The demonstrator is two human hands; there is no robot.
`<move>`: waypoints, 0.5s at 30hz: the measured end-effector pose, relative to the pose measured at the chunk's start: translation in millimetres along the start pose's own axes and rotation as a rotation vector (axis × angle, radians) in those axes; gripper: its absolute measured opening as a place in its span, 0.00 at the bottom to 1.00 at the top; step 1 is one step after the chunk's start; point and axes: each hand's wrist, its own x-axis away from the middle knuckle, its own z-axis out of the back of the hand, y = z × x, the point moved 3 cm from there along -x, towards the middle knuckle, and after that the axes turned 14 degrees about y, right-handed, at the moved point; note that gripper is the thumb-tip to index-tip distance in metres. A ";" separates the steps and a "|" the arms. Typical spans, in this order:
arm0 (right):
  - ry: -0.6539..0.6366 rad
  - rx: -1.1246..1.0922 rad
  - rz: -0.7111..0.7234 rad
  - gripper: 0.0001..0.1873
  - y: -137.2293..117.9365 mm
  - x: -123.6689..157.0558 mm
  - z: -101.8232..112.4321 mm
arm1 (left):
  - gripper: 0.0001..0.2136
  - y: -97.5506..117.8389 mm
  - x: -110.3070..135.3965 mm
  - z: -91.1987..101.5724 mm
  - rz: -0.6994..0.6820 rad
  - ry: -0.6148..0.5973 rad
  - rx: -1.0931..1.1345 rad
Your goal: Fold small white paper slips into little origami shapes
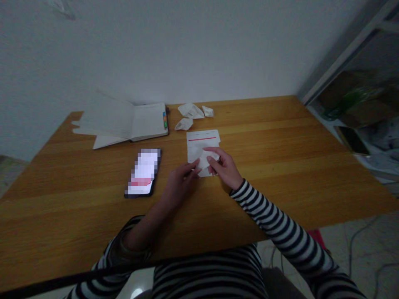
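Observation:
Both my hands hold one small folded piece of white paper (204, 159) above the table. My left hand (181, 179) pinches its left edge between thumb and fingers. On the other side, my right hand (227, 167) grips it with the thumb on top and the fingers behind. Beneath it lies a flat white sheet with a red line (202, 141), partly covered by the hands and the folded paper. What the fingers hide of the folds cannot be seen.
Several folded or crumpled white papers (190, 111) lie at the back of the wooden table (264, 137). An open notebook (148, 121) with coloured tabs rests at the back left. Left of my hands is a lit phone (144, 172). Shelves with items (358, 108) stand to the right.

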 end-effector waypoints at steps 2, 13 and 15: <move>-0.011 0.086 0.079 0.23 -4.1 2.0 -0.3 | 0.17 -0.5 0.5 -1.7 -0.029 -0.043 -0.004; -0.008 0.110 0.169 0.34 -4.8 0.9 3.5 | 0.20 -0.6 3.1 -4.0 -0.022 -0.023 0.115; 0.039 0.009 0.133 0.37 -2.0 0.8 2.8 | 0.23 -2.1 4.0 -3.3 0.026 0.024 0.153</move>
